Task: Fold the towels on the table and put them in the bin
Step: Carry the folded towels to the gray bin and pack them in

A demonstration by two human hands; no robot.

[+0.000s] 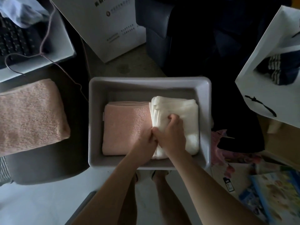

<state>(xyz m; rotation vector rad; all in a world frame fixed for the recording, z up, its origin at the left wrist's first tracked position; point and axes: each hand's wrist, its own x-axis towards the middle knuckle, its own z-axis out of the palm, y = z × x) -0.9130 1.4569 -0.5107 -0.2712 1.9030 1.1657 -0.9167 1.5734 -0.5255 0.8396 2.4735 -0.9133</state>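
A grey bin [95,120] stands on the floor in front of me. A folded pink towel [125,127] lies flat in its left half. A folded white towel [186,114] lies in its right half, partly over the pink one. My right hand [172,133] grips the white towel's left edge with curled fingers. My left hand [146,142] is beside it, fingers curled at the same edge where white meets pink. Another folded pink towel [30,116] rests on the dark table [48,163] at the left.
A keyboard [16,38] sits in a white box at the back left, with a thin cord trailing toward the bin. A white carton [105,21] stands behind the bin. A white paper bag [267,65] holding dark striped cloth stands at the right. Printed packages lie at the lower right.
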